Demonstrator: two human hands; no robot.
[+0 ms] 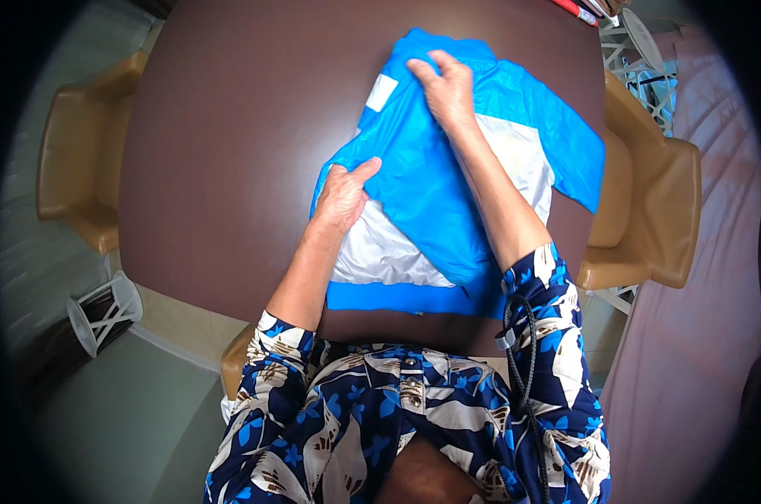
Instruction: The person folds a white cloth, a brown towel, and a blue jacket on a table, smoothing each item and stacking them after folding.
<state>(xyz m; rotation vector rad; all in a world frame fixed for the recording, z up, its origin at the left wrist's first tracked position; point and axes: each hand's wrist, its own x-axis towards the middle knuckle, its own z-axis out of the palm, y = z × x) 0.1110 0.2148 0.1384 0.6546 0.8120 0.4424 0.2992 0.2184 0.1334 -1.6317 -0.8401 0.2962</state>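
A blue and white zip jacket (418, 183) lies on the brown table, its collar pointing away from me and its blue hem band near me. The sleeve on the left is folded across the jacket's body, while the one on the right spreads outward over the table's edge. My left hand (344, 192) grips the jacket's left side, with the thumb on top of the blue cloth. My right hand (446, 85) rests on the jacket just below the collar, thumb and fingers apart; whether it pinches any cloth is not plain.
Under the jacket is a brown table (229, 157). A tan armchair (87, 151) stands at the left and another armchair (651, 208) at the right. White stools (106, 312) show beyond the table, and a red object (576, 9) lies at its far right corner.
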